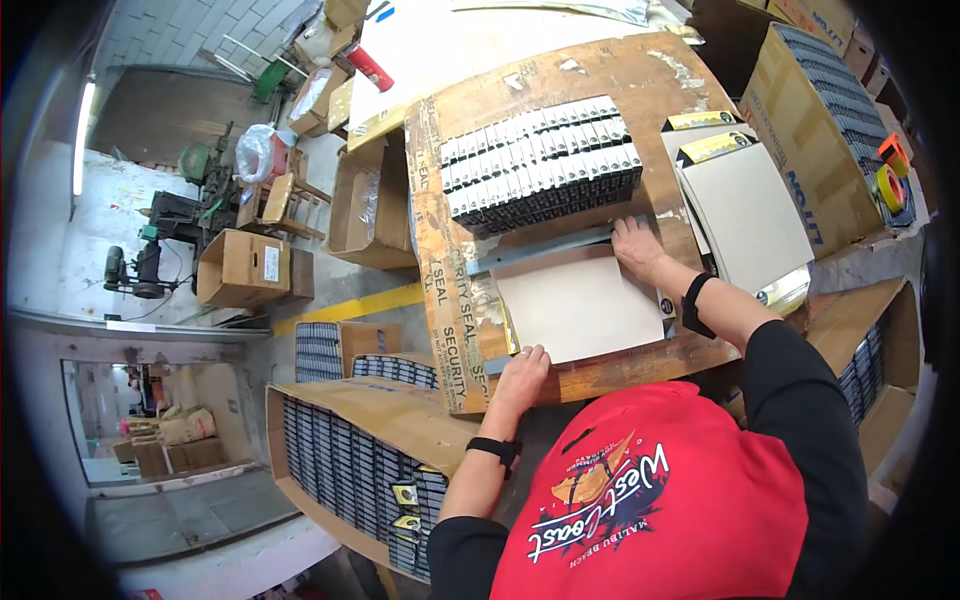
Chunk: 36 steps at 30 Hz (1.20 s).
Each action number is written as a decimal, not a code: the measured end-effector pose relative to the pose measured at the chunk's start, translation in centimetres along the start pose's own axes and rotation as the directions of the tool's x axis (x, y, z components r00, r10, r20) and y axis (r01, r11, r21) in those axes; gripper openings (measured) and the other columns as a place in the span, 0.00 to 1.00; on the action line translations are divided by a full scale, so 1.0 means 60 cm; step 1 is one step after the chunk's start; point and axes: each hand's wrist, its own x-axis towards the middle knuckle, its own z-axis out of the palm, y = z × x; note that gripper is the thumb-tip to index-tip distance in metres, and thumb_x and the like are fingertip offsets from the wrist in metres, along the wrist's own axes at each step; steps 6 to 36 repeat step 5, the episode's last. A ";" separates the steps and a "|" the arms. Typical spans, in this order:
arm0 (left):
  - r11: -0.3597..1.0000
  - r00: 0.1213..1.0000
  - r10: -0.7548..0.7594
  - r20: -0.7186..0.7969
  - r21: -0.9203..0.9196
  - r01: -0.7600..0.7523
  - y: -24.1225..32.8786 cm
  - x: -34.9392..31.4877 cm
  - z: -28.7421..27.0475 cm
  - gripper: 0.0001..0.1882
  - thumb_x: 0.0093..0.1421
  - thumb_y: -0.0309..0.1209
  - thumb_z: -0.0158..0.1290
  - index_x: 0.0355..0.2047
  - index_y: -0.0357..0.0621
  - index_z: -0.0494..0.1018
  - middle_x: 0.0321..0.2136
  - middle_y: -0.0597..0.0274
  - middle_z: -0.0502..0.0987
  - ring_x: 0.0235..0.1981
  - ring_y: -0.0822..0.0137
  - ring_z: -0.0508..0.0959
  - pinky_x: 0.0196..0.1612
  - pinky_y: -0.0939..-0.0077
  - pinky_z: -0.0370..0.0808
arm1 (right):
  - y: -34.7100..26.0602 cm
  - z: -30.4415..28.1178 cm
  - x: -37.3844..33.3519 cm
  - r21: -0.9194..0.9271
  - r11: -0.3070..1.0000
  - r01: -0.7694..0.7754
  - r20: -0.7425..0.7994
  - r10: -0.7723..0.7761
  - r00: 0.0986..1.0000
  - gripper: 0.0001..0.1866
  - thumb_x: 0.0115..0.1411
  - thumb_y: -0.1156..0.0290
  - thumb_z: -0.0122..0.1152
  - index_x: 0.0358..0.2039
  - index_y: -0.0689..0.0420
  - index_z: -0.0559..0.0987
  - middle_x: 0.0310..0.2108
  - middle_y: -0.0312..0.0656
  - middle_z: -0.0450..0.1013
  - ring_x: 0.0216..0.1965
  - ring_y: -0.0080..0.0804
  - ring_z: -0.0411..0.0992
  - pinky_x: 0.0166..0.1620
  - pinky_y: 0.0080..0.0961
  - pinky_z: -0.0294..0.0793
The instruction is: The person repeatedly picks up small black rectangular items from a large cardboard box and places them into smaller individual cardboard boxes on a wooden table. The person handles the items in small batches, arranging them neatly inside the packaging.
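A blank, pale cardboard sheet with yellow printed ends lies flat on the wooden tabletop in front of me. My left hand is at its near left corner, fingers closed on the edge. At the far right corner is my right hand, fingers bent over the sheet's edge beside a grey metal strip. That strip runs along the sheet's far side. Just beyond it stands a block of small black-and-white boxes, packed in several rows.
Flat cardboard sheets with yellow ends are piled to the right. A large carton of small boxes stands at the far right, with tape rolls on its side. An open carton full of boxes sits below left. Yellow tape marks the floor.
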 end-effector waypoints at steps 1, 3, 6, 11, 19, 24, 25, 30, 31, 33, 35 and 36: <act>1.000 1.000 -0.015 0.000 -0.003 0.015 0.003 0.001 -0.002 0.08 0.46 0.23 0.51 0.29 0.39 0.68 0.33 0.56 0.70 0.38 0.59 0.74 0.36 0.68 0.76 | 0.001 -0.006 -0.003 -0.031 0.999 0.022 -0.094 -0.025 0.995 0.12 0.48 0.70 0.51 0.31 0.62 0.74 0.36 0.46 0.66 0.42 0.41 0.66 0.43 0.32 0.69; 0.997 0.997 -0.069 0.038 -0.024 0.070 0.006 0.006 -0.003 0.11 0.44 0.22 0.52 0.30 0.40 0.68 0.34 0.55 0.70 0.40 0.57 0.73 0.38 0.67 0.75 | -0.009 -0.009 -0.014 -0.095 0.991 0.094 -0.267 -0.116 0.957 0.15 0.50 0.70 0.50 0.37 0.64 0.73 0.38 0.49 0.67 0.44 0.44 0.66 0.47 0.36 0.68; 0.989 0.983 -0.123 0.135 -0.062 0.132 0.003 0.007 0.004 0.16 0.40 0.21 0.54 0.33 0.42 0.68 0.35 0.53 0.69 0.42 0.55 0.72 0.42 0.67 0.74 | -0.026 -0.003 -0.039 0.064 0.962 0.265 -0.109 -0.257 0.960 0.22 0.51 0.69 0.51 0.46 0.65 0.69 0.46 0.52 0.65 0.51 0.48 0.63 0.53 0.46 0.62; 0.989 0.983 -0.123 0.135 -0.062 0.132 0.003 0.007 0.004 0.16 0.40 0.21 0.54 0.33 0.42 0.68 0.35 0.53 0.69 0.42 0.55 0.72 0.42 0.67 0.74 | -0.026 -0.003 -0.039 0.064 0.962 0.265 -0.109 -0.257 0.960 0.22 0.51 0.69 0.51 0.46 0.65 0.69 0.46 0.52 0.65 0.51 0.48 0.63 0.53 0.46 0.62; 0.989 0.983 -0.123 0.135 -0.062 0.132 0.003 0.007 0.004 0.16 0.40 0.21 0.54 0.33 0.42 0.68 0.35 0.53 0.69 0.42 0.55 0.72 0.42 0.67 0.74 | -0.026 -0.003 -0.039 0.064 0.962 0.265 -0.109 -0.257 0.960 0.22 0.51 0.69 0.51 0.46 0.65 0.69 0.46 0.52 0.65 0.51 0.48 0.63 0.53 0.46 0.62; 0.989 0.983 -0.123 0.135 -0.062 0.132 0.003 0.007 0.004 0.16 0.40 0.21 0.54 0.33 0.42 0.68 0.35 0.53 0.69 0.42 0.55 0.72 0.42 0.67 0.74 | -0.026 -0.003 -0.039 0.064 0.962 0.265 -0.109 -0.257 0.960 0.22 0.51 0.69 0.51 0.46 0.65 0.69 0.46 0.52 0.65 0.51 0.48 0.63 0.53 0.46 0.62; 0.989 0.983 -0.123 0.135 -0.062 0.132 0.003 0.007 0.004 0.16 0.40 0.21 0.54 0.33 0.42 0.68 0.35 0.53 0.69 0.42 0.55 0.72 0.42 0.67 0.74 | -0.026 -0.003 -0.039 0.064 0.962 0.265 -0.109 -0.257 0.960 0.22 0.51 0.69 0.51 0.46 0.65 0.69 0.46 0.52 0.65 0.51 0.48 0.63 0.53 0.46 0.62; 0.989 0.983 -0.123 0.135 -0.062 0.132 0.003 0.007 0.004 0.16 0.40 0.21 0.54 0.33 0.42 0.68 0.35 0.53 0.69 0.42 0.55 0.72 0.42 0.67 0.74 | -0.026 -0.003 -0.039 0.064 0.962 0.265 -0.109 -0.257 0.960 0.22 0.51 0.69 0.51 0.46 0.65 0.69 0.46 0.52 0.65 0.51 0.48 0.63 0.53 0.46 0.62; 0.989 0.983 -0.123 0.135 -0.062 0.132 0.003 0.007 0.004 0.16 0.40 0.21 0.54 0.33 0.42 0.68 0.35 0.53 0.69 0.42 0.55 0.72 0.42 0.67 0.74 | -0.026 -0.003 -0.039 0.064 0.962 0.265 -0.109 -0.257 0.960 0.22 0.51 0.69 0.51 0.46 0.65 0.69 0.46 0.52 0.65 0.51 0.48 0.63 0.53 0.46 0.62; 0.989 0.983 -0.123 0.135 -0.062 0.132 0.003 0.007 0.004 0.16 0.40 0.21 0.54 0.33 0.42 0.68 0.35 0.53 0.69 0.42 0.55 0.72 0.42 0.67 0.74 | -0.026 -0.003 -0.039 0.064 0.962 0.265 -0.109 -0.257 0.960 0.22 0.51 0.69 0.51 0.46 0.65 0.69 0.46 0.52 0.65 0.51 0.48 0.63 0.53 0.46 0.62; 0.989 0.983 -0.123 0.135 -0.062 0.132 0.003 0.007 0.004 0.16 0.40 0.21 0.54 0.33 0.42 0.68 0.35 0.53 0.69 0.42 0.55 0.72 0.42 0.67 0.74 | -0.026 -0.003 -0.039 0.064 0.962 0.265 -0.109 -0.257 0.960 0.22 0.51 0.69 0.51 0.46 0.65 0.69 0.46 0.52 0.65 0.51 0.48 0.63 0.53 0.46 0.62; 0.989 0.983 -0.123 0.135 -0.062 0.132 0.003 0.007 0.004 0.16 0.40 0.21 0.54 0.33 0.42 0.68 0.35 0.53 0.69 0.42 0.55 0.72 0.42 0.67 0.74 | -0.026 -0.003 -0.039 0.064 0.962 0.265 -0.109 -0.257 0.960 0.22 0.51 0.69 0.51 0.46 0.65 0.69 0.46 0.52 0.65 0.51 0.48 0.63 0.53 0.46 0.62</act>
